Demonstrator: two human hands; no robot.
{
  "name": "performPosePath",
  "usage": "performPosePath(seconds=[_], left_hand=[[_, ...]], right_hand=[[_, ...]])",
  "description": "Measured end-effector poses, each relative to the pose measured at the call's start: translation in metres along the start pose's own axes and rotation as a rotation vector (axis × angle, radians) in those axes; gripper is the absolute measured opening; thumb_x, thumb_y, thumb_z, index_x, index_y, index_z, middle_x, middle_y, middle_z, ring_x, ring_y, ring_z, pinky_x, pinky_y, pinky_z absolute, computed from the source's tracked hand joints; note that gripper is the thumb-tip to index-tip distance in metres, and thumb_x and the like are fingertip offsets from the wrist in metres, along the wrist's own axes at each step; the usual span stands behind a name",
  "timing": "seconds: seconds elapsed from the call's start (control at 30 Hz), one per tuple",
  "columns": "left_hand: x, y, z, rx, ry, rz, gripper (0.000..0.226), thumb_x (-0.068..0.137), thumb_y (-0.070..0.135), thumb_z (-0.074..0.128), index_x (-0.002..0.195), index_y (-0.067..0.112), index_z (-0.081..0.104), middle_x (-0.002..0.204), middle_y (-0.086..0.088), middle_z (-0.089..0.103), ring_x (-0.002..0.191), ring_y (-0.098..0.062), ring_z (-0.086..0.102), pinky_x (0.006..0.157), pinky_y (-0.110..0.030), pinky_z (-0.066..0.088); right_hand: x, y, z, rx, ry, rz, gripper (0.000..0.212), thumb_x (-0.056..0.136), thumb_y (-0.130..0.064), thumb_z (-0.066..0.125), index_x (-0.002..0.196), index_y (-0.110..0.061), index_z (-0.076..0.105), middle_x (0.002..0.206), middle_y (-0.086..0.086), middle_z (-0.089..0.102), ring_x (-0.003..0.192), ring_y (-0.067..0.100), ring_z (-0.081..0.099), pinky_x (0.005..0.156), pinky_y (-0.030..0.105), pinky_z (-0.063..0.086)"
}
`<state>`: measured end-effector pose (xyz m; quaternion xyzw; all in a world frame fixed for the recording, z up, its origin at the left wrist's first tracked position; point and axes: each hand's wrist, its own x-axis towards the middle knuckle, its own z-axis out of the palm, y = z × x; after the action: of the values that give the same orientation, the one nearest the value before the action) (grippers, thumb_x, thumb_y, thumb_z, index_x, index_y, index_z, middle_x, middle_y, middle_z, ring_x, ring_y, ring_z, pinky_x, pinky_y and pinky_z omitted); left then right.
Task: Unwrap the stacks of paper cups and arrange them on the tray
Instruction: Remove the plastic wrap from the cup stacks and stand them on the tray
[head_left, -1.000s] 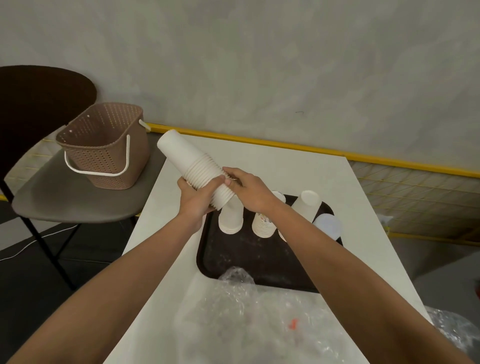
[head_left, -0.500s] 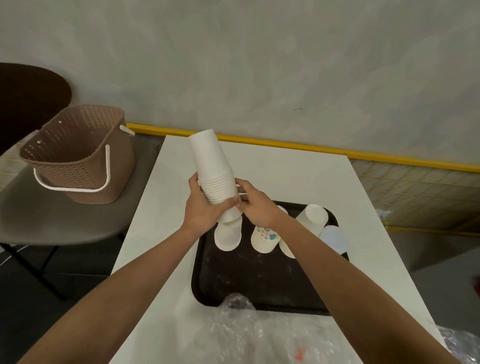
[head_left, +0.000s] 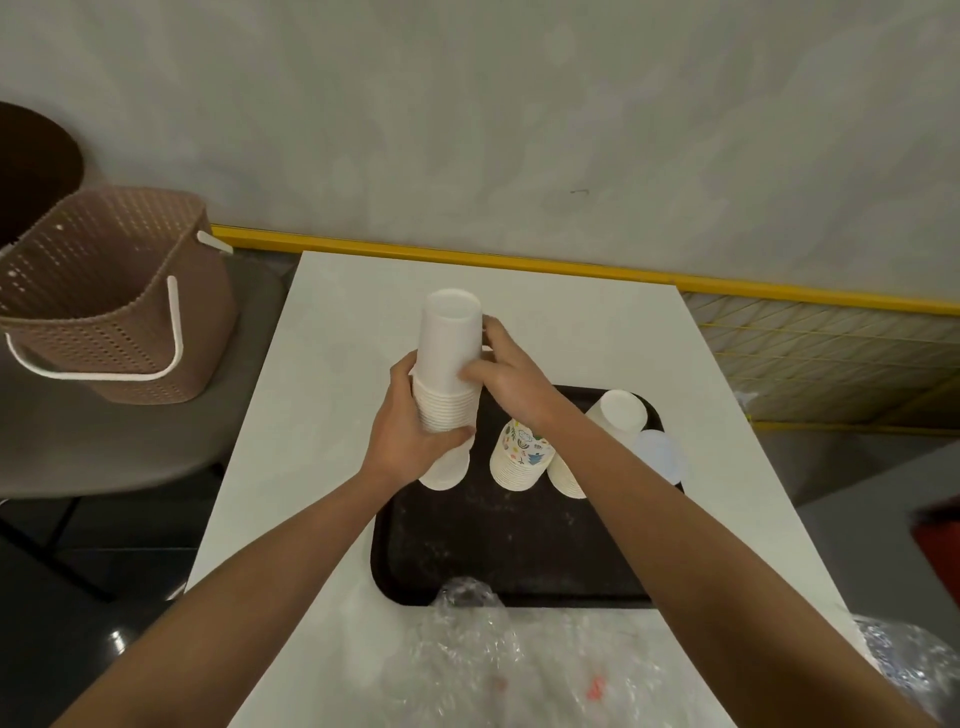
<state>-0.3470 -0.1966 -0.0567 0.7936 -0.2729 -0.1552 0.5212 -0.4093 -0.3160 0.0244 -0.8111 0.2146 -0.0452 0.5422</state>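
We wrap our left hand (head_left: 415, 431) around the white cup stack (head_left: 448, 364); right hand (head_left: 506, 371) fingers pinch its upper cups, steadying it upright above the tray (head_left: 519, 545).

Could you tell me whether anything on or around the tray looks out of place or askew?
Yes. Crumpled clear wrapping lies loose on the table's near end, lapping over the tray edge. On the tray, the right-hand cup stack leans instead of standing straight, and a pale round lid overhangs the tray's right rim.
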Motion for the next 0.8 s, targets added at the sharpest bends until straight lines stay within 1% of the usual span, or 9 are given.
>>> performPosePath(seconds=[0.07,0.13,0.17,0.23,0.3,0.37,0.5,0.7,0.8], left_hand=[[-0.002,-0.004,0.003,-0.001,-0.009,-0.015,0.102,0.061,0.023,0.089,0.138,0.024,0.022,0.132,0.001,0.051,0.111,-0.021,0.056,0.087,-0.038,0.052],[-0.004,-0.008,0.005,0.010,-0.029,-0.025,0.102,0.061,0.024,0.089,0.137,0.025,0.022,0.131,0.002,0.051,0.111,-0.021,0.056,0.090,-0.041,0.053],[-0.004,-0.009,0.006,0.019,-0.043,-0.031,0.101,0.061,0.024,0.089,0.137,0.025,0.022,0.131,0.002,0.051,0.111,-0.021,0.057,0.090,-0.040,0.053],[-0.005,-0.012,0.007,0.026,-0.062,-0.046,0.100,0.061,0.023,0.089,0.136,0.024,0.022,0.130,0.003,0.052,0.109,-0.020,0.057,0.088,-0.036,0.051],[-0.005,-0.015,0.008,0.029,-0.072,-0.057,0.100,0.062,0.022,0.089,0.136,0.023,0.022,0.129,0.002,0.052,0.108,-0.021,0.057,0.087,-0.035,0.050],[-0.006,-0.018,0.009,0.037,-0.088,-0.072,0.100,0.062,0.020,0.088,0.137,0.023,0.022,0.130,0.001,0.051,0.109,-0.022,0.057,0.087,-0.036,0.050],[-0.009,-0.025,0.010,0.069,-0.123,-0.094,0.100,0.063,0.020,0.087,0.137,0.025,0.020,0.129,0.002,0.052,0.109,-0.024,0.057,0.088,-0.040,0.051],[-0.006,-0.024,0.006,0.099,-0.119,-0.077,0.093,0.066,0.031,0.086,0.136,0.023,0.025,0.128,0.005,0.054,0.106,-0.020,0.058,0.085,-0.034,0.050],[-0.005,-0.023,0.004,0.117,-0.119,-0.074,0.090,0.066,0.035,0.085,0.134,0.024,0.027,0.127,0.006,0.055,0.105,-0.019,0.059,0.082,-0.030,0.048]], right_hand=[[-0.001,-0.004,0.000,-0.040,0.047,-0.092,0.065,0.092,-0.012,0.054,0.146,-0.025,0.020,0.145,0.000,0.037,0.119,0.013,0.043,0.098,0.029,0.039],[-0.001,-0.005,0.002,-0.068,0.079,-0.189,0.071,0.089,-0.012,0.059,0.146,-0.028,0.020,0.148,-0.003,0.032,0.125,0.014,0.041,0.101,0.030,0.040],[-0.001,-0.004,0.003,-0.083,0.088,-0.227,0.071,0.088,-0.013,0.061,0.145,-0.029,0.022,0.148,-0.004,0.032,0.127,0.015,0.039,0.103,0.031,0.039],[-0.001,0.002,0.006,-0.133,0.109,-0.281,0.066,0.086,-0.016,0.064,0.141,-0.029,0.030,0.144,-0.005,0.037,0.125,0.012,0.040,0.105,0.033,0.041],[-0.001,0.009,0.008,-0.196,0.138,-0.313,0.055,0.086,-0.020,0.065,0.134,-0.026,0.040,0.137,-0.003,0.043,0.117,0.009,0.042,0.101,0.036,0.046],[-0.001,0.017,0.010,-0.252,0.146,-0.326,0.048,0.085,-0.023,0.066,0.129,-0.023,0.046,0.133,-0.002,0.045,0.113,0.005,0.041,0.099,0.033,0.046],[-0.004,0.028,0.014,-0.265,0.113,-0.323,0.046,0.083,-0.021,0.069,0.124,-0.023,0.050,0.132,-0.004,0.046,0.110,0.000,0.040,0.095,0.024,0.043],[-0.004,0.032,0.017,-0.226,0.112,-0.303,0.045,0.081,-0.017,0.071,0.122,-0.018,0.052,0.130,-0.001,0.048,0.111,0.005,0.043,0.094,0.025,0.042],[-0.004,0.032,0.018,-0.211,0.117,-0.284,0.046,0.081,-0.017,0.071,0.122,-0.018,0.051,0.129,-0.003,0.049,0.110,0.004,0.043,0.094,0.024,0.042]])
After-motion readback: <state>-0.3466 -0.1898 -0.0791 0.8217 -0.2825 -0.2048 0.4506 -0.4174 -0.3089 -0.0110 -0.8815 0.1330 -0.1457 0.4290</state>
